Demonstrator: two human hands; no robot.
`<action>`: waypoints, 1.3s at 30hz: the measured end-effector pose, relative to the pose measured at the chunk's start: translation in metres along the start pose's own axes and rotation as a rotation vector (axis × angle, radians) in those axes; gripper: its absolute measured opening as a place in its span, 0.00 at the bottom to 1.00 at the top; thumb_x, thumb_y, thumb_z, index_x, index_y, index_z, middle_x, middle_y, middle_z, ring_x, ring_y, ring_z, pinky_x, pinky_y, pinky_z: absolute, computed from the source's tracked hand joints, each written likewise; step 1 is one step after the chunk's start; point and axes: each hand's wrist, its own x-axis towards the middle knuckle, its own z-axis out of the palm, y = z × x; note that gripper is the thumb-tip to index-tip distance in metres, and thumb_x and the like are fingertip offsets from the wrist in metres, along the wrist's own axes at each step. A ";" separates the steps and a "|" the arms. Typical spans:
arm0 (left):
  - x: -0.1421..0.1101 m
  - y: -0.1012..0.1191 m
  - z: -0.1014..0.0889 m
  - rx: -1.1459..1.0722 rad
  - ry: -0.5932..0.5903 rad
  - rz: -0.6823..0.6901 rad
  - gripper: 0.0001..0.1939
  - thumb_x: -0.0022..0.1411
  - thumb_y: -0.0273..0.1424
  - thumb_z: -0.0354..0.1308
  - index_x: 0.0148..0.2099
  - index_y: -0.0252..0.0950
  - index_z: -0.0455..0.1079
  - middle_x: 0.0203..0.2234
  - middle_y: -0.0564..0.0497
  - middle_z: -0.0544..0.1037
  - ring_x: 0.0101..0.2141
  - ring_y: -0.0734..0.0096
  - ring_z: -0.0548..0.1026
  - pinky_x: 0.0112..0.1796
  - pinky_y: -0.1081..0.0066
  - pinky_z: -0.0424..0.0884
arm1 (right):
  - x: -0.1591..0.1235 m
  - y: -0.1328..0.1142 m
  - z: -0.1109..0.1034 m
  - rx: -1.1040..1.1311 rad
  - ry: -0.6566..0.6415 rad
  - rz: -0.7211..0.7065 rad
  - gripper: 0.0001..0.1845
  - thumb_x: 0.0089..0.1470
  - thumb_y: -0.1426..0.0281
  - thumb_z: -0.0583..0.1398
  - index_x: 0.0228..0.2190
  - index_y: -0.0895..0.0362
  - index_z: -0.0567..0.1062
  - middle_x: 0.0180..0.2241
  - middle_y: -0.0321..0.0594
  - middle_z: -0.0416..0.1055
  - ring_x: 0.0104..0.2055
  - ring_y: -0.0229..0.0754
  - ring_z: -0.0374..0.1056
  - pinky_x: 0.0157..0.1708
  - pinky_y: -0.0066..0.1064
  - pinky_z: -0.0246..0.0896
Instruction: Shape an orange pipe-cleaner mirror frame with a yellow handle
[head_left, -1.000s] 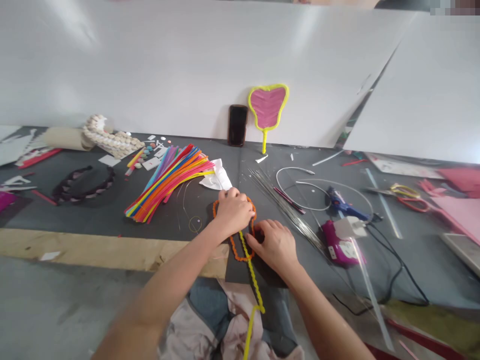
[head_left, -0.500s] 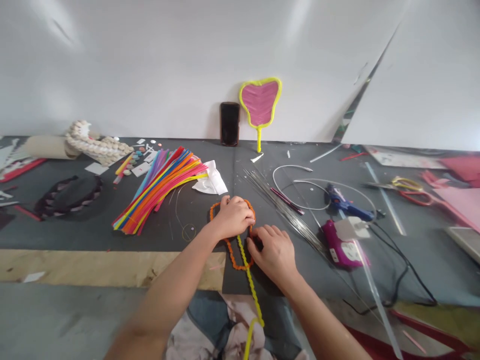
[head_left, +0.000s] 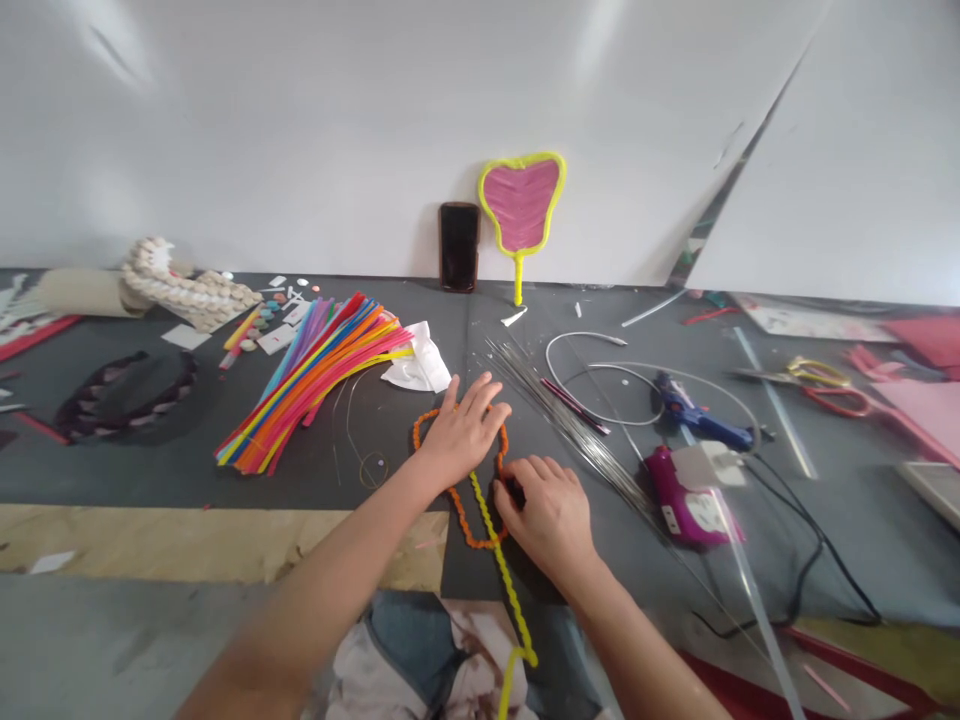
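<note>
An orange twisted pipe-cleaner loop (head_left: pixel 460 515) lies on the dark tabletop in front of me. A yellow twisted pipe-cleaner stem (head_left: pixel 506 573) runs through its middle and hangs toward my lap, bent at its lower end. My left hand (head_left: pixel 459 437) rests flat over the loop's upper part with its fingers spread, hiding where the stem meets the far side. At the loop's right edge, my right hand (head_left: pixel 549 515) has its thumb and forefinger curled together around the orange strand; the fingertips are partly hidden.
A bundle of coloured pipe cleaners (head_left: pixel 315 385) and white paper (head_left: pixel 421 360) lie left. Metal wires (head_left: pixel 577 435), a blue glue gun (head_left: pixel 697 415), a purple power socket (head_left: pixel 679 500) and scissors (head_left: pixel 817 378) lie right. A phone (head_left: pixel 459 248) and a yellow-rimmed pink fan shape (head_left: pixel 521 205) lean against the wall.
My left hand's fingers have opened and spread out from a curled grip over the loop's top. My right hand stays at the loop's right edge.
</note>
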 end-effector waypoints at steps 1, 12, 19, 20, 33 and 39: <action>-0.001 0.000 0.002 0.011 -0.003 0.007 0.15 0.65 0.22 0.39 0.48 0.34 0.64 0.54 0.40 0.64 0.61 0.56 0.53 0.56 0.45 0.48 | 0.000 0.000 0.000 0.006 0.001 0.000 0.06 0.53 0.66 0.57 0.27 0.54 0.71 0.26 0.38 0.70 0.32 0.43 0.63 0.31 0.33 0.45; -0.004 0.002 -0.009 -0.087 -0.023 0.027 0.11 0.66 0.28 0.45 0.37 0.44 0.68 0.35 0.55 0.76 0.50 0.65 0.64 0.53 0.48 0.45 | 0.000 0.003 0.003 0.042 0.046 0.007 0.05 0.53 0.67 0.56 0.29 0.55 0.72 0.25 0.38 0.70 0.30 0.42 0.63 0.30 0.33 0.46; -0.006 0.000 -0.006 -0.159 -0.005 0.074 0.12 0.66 0.29 0.45 0.35 0.43 0.69 0.32 0.57 0.76 0.51 0.64 0.63 0.53 0.49 0.42 | 0.000 0.003 0.004 0.052 0.016 0.020 0.06 0.54 0.69 0.55 0.29 0.55 0.72 0.25 0.38 0.70 0.30 0.43 0.63 0.31 0.32 0.46; -0.006 -0.001 -0.005 -0.164 -0.002 0.077 0.12 0.66 0.29 0.45 0.35 0.44 0.69 0.32 0.57 0.76 0.51 0.65 0.62 0.53 0.49 0.42 | 0.000 0.004 0.004 0.054 0.016 0.021 0.07 0.54 0.69 0.55 0.29 0.55 0.72 0.25 0.38 0.70 0.30 0.43 0.63 0.31 0.32 0.46; -0.006 -0.002 0.001 -0.146 0.075 0.103 0.10 0.64 0.29 0.50 0.35 0.46 0.70 0.30 0.59 0.76 0.50 0.66 0.63 0.54 0.49 0.39 | 0.000 0.004 0.003 0.098 0.037 0.014 0.08 0.54 0.71 0.55 0.30 0.56 0.74 0.25 0.38 0.70 0.30 0.41 0.63 0.31 0.31 0.47; -0.006 -0.003 0.008 -0.130 0.139 0.134 0.07 0.63 0.29 0.52 0.35 0.45 0.70 0.29 0.60 0.76 0.48 0.68 0.66 0.55 0.50 0.38 | 0.000 0.004 0.004 0.085 0.038 0.018 0.07 0.54 0.71 0.55 0.29 0.55 0.73 0.24 0.37 0.70 0.30 0.41 0.63 0.31 0.31 0.46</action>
